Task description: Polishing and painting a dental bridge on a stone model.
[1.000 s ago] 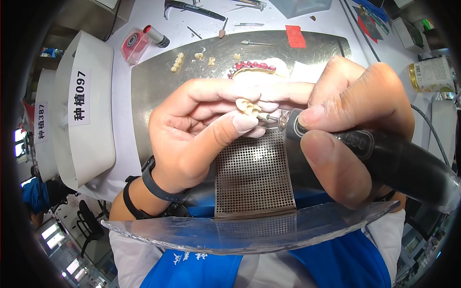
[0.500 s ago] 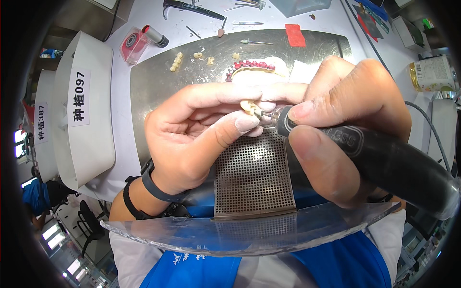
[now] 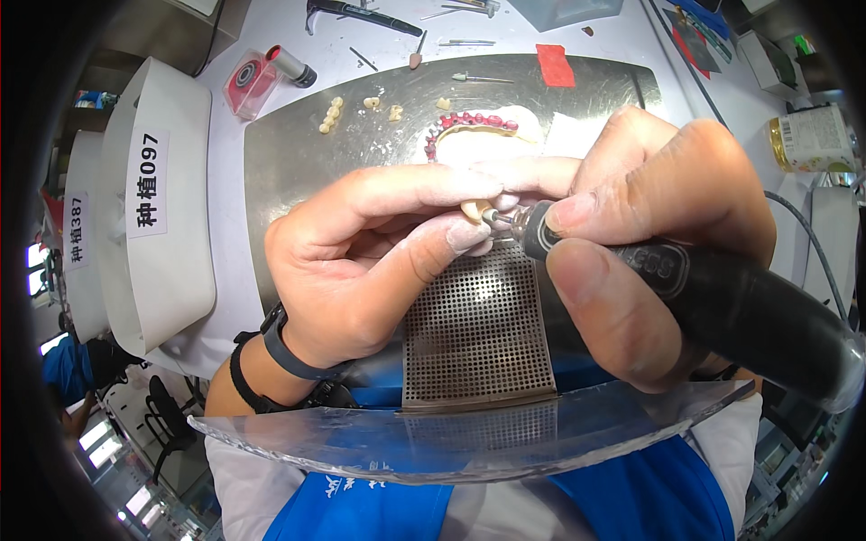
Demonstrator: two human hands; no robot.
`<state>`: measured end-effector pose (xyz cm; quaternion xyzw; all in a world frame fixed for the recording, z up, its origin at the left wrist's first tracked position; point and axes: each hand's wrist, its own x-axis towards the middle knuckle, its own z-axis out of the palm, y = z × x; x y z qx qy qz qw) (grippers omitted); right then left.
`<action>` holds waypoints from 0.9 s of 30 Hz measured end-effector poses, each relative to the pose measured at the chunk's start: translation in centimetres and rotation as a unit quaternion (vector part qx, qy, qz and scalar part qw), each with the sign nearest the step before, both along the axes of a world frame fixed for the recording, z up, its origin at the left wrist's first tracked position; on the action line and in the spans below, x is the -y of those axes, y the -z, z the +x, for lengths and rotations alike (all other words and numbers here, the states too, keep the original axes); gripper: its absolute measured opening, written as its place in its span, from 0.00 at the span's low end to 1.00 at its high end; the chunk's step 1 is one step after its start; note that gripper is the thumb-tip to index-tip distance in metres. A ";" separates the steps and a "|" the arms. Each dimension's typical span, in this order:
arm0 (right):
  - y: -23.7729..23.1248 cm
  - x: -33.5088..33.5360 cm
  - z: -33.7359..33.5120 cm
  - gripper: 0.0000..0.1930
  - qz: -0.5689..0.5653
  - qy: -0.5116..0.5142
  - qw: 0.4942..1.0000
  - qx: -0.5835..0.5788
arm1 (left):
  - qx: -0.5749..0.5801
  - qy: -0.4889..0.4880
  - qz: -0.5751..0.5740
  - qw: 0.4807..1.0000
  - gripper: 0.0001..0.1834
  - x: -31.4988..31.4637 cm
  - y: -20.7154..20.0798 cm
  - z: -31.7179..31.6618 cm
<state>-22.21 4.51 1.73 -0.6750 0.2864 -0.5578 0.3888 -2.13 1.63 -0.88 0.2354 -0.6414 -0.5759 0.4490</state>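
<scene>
Between the thumb and fingers of my left hand (image 3: 361, 243) is a small cream dental crown piece (image 3: 474, 210), partly hidden by the fingertips. My right hand (image 3: 663, 234) grips a black handpiece grinder (image 3: 722, 288) like a pen. The grinder's thin bur (image 3: 499, 218) points left, its tip at the crown piece. White dust coats my left fingertips. Just beyond my hands lies a cream dental model (image 3: 492, 144) with a curved row of dark red teeth (image 3: 478, 120). Several loose cream crowns (image 3: 332, 115) rest on the metal plate left of the model.
Below my hands is a perforated metal grille (image 3: 478, 334), with a clear shield (image 3: 469, 437) nearer me. White bins (image 3: 171, 298) stand at left. Farther back are a black-handled hammer (image 3: 365, 16), burs (image 3: 483, 79), red paper (image 3: 555, 66) and a clear red box (image 3: 250, 86). A jar (image 3: 812, 140) stands right.
The crown piece has turned in my left fingers and shows less of itself. My left hand's fingers have shifted slightly, and the grinder has moved a little to the right.
</scene>
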 end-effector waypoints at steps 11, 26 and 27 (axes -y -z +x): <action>-0.1 -0.3 -0.8 0.08 -0.003 0.006 1.000 -0.029 | 0.039 -0.008 -0.034 0.999 0.13 0.1 -0.2 0.2; -0.1 -0.1 -1.3 0.08 -0.003 0.015 0.998 -0.068 | -0.034 -0.011 0.043 0.998 0.16 -0.3 0.3 -0.3; 0.0 0.2 -1.4 0.08 -0.003 0.017 0.997 -0.071 | -0.034 -0.010 0.044 0.998 0.16 -0.3 0.3 -0.4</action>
